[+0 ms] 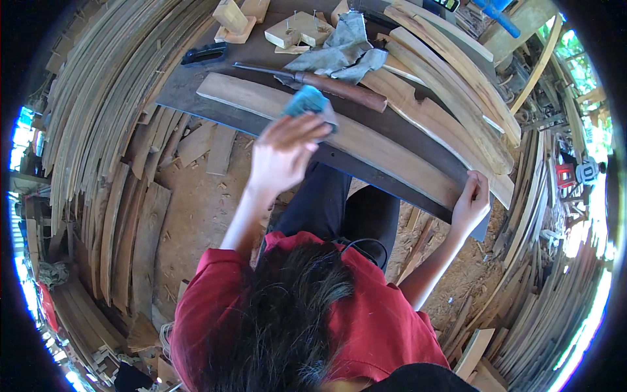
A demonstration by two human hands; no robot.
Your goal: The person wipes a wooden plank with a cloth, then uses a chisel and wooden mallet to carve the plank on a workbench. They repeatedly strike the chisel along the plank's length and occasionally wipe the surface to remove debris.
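Observation:
A long, pale wooden board (385,145) lies across the dark tabletop in front of me. My left hand (287,147) is closed around a teal pad (307,101), blurred by motion, over the left half of the board. Whether that pad is a folded cloth or an abrasive sheet I cannot make out. At the board's right end, my right hand (471,201) grips the wood with curled fingers. Just beyond the board lies a chisel-like tool (343,91) with a thick brown wooden handle and a slim metal shaft.
A crumpled grey cloth (349,49) sits on the table (225,121) near a wood block (297,29) with nails standing in it. Several rough planks (450,85) lie at the far right. Stacked wooden strips (98,98) line the left side, and shavings cover the floor (196,196).

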